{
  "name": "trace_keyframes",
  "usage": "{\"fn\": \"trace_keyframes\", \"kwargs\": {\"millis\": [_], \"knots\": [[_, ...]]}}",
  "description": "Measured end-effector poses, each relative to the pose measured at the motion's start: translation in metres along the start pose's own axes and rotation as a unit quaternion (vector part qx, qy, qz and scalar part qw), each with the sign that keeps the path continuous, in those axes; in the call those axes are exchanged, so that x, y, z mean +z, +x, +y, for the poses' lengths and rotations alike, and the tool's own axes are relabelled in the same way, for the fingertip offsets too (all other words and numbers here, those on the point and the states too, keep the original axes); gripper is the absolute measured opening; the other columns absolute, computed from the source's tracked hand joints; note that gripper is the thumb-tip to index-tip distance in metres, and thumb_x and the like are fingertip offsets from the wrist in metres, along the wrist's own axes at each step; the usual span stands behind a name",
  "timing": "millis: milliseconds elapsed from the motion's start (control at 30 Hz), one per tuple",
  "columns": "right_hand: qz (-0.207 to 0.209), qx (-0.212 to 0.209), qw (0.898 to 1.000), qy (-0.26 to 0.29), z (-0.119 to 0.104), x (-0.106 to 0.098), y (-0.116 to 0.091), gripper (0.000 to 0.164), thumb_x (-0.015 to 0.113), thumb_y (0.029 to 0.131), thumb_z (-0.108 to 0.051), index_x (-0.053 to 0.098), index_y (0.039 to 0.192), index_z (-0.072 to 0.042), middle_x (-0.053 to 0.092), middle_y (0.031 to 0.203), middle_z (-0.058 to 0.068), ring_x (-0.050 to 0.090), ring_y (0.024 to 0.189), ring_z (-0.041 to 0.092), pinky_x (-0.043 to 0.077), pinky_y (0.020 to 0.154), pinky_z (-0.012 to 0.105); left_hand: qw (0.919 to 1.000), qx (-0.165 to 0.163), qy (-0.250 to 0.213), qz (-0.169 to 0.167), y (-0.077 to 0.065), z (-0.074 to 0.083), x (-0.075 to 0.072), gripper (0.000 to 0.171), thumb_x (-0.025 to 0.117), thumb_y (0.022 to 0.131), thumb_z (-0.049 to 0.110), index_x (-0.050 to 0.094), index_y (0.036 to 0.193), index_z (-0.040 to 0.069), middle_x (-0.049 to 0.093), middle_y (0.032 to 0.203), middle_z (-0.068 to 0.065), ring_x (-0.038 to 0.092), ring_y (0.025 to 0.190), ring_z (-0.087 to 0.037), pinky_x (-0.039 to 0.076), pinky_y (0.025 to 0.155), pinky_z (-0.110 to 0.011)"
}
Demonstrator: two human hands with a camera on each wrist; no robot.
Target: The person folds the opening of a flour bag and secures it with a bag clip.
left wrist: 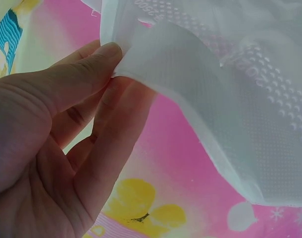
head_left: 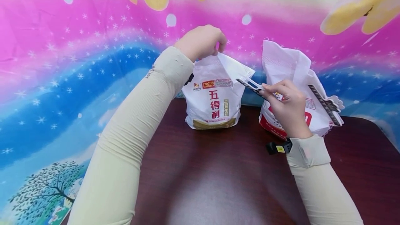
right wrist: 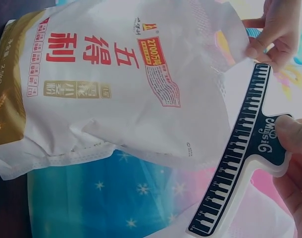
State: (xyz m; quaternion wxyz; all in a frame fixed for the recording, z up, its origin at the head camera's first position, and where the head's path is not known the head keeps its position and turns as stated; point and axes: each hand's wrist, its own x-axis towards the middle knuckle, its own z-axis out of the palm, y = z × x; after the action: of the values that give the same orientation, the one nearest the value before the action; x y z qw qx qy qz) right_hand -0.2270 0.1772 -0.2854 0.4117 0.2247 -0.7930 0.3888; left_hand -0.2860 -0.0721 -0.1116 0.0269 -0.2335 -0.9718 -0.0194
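A white flour bag (head_left: pixel 212 68) with red lettering and a gold base stands upright on the table. My left hand (head_left: pixel 202 41) is over its top and pinches the bag's upper edge between thumb and fingers, as the left wrist view shows up close. In my right hand (head_left: pixel 289 105) is a bag clip (right wrist: pixel 240 144) with a black-and-white piano-key print, gripped by its handle. The clip lies beside the bag's folded-out right corner and overlaps it in the head view. Thumb and fingers squeeze the handle in the right wrist view.
A second white flour bag (head_left: pixel 282 58) with a red base stands to the right, partly behind my right hand. Another piano-key clip (head_left: pixel 326 105) is fastened on its right side. The dark wooden table (head_left: pixel 200 183) meets a colourful printed cloth (head_left: pixel 93 61) behind.
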Motion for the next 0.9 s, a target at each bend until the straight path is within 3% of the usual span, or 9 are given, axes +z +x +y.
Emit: {"fn": "trace_keyframes", "kwargs": {"millis": [700,900], "knots": [[-0.002,-0.014,1.000,-0.011,0.001,-0.004,0.023,0.021,0.079,0.086,-0.003,0.078,0.107,0.000,0.070,0.087,0.017,0.049,0.081,-0.007,0.038,0.064,0.009,1.0000,0.003,0.004,-0.004,0.000,0.001,-0.002,0.025,0.060,0.101,0.007,0.069,0.123,0.015,0.063,0.127,-0.003,0.054,0.108,-0.020,0.049,0.090,-0.033],[-0.010,-0.022,1.000,-0.020,0.006,-0.004,0.032,0.019,0.080,0.085,-0.001,0.078,0.104,0.003,0.068,0.083,0.019,0.048,0.077,-0.004,0.034,0.061,0.013,1.0000,0.005,0.004,-0.002,-0.002,0.002,-0.003,0.026,0.059,0.101,0.007,0.069,0.123,0.014,0.063,0.128,-0.003,0.055,0.108,-0.020,0.050,0.091,-0.034]]}}
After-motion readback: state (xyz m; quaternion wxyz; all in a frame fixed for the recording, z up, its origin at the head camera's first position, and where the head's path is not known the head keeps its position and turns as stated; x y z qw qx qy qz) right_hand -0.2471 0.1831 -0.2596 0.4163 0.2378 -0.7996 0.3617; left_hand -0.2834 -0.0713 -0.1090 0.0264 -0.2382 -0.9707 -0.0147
